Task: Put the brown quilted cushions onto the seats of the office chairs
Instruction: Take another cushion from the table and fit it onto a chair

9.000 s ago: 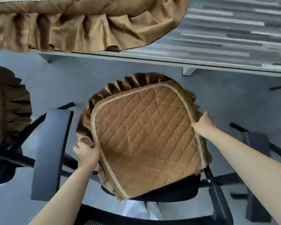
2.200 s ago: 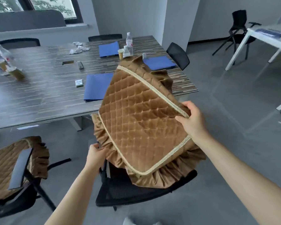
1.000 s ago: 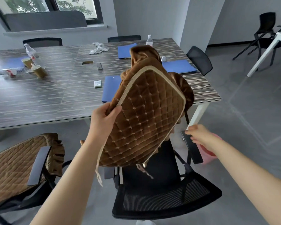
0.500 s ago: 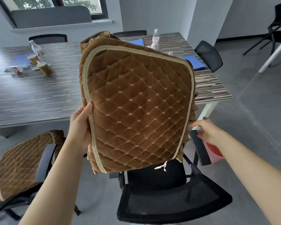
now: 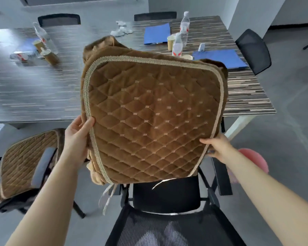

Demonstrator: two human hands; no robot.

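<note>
I hold a brown quilted cushion [image 5: 153, 118] with beige trim up in the air, its quilted face toward me. My left hand [image 5: 78, 139] grips its left edge and my right hand [image 5: 216, 147] grips its lower right edge. Thin beige ties hang from its bottom corner. Right below it stands a black office chair [image 5: 167, 196] with a bare black seat and a mesh backrest nearest me. A second office chair [image 5: 41, 166] at the left carries another brown quilted cushion [image 5: 23, 162] on its seat.
A long striped wooden table [image 5: 43, 89] lies beyond, with water bottles [image 5: 183, 27], paper cups [image 5: 49, 55], blue folders [image 5: 156, 33] and crumpled tissues. Black chairs [image 5: 253, 50] stand around it. A pink bin [image 5: 254, 160] sits on the grey floor at the right.
The cushion has dropped a little and spread flatter between my hands. My right hand has moved from the chair's armrest onto the cushion's lower right edge. My view has tilted downward.
</note>
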